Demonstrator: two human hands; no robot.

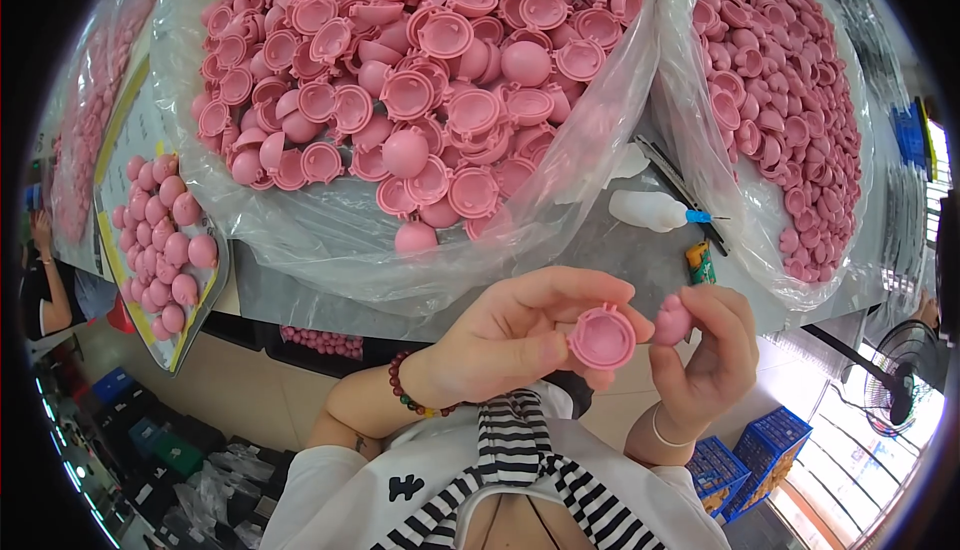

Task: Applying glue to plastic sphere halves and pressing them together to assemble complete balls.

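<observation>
In front of my body, my left hand pinches a round pink half shell between thumb and fingers, its hollow side facing up. Close by on the right, my right hand grips a small rounded pink piece between thumb and fingertips. The two pink parts are near each other but apart. Beyond my hands, a big heap of pink half shells lies on clear plastic sheeting. A second heap of smaller pink pieces rests in plastic at the right.
On the grey table lie a white squeeze bottle with a blue needle tip and a small green-and-yellow item. Closed pink balls fill a yellow-edged tray at the left. Blue crates and a fan stand at the right.
</observation>
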